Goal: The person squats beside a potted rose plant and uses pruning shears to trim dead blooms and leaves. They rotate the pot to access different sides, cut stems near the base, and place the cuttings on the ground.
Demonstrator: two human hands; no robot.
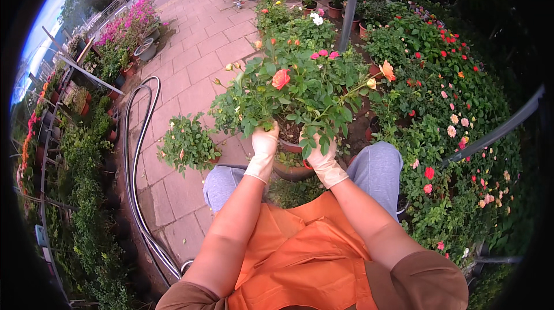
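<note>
A potted rose bush [298,80] with an orange-red bloom and an open orange bloom stands between my knees. Its round pot [291,144] shows its rim and dry matter on the soil. My left hand [264,145], in a pale rubber glove, is at the left side of the bush, its fingertips partly among the leaves. At the right side, beside the pot rim, is my right hand [319,154], gloved too and partly covered by leaves. Whether either hand grips the pot or stems is hidden. Something red shows beside the right glove.
A smaller potted rose [186,142] stands on the paving at the left. Beyond it a hose [134,154] lies looped. Dense flowering plants [450,137] fill the right side. A metal post [349,11] rises behind the bush, and a bent pipe [497,130] crosses at the right.
</note>
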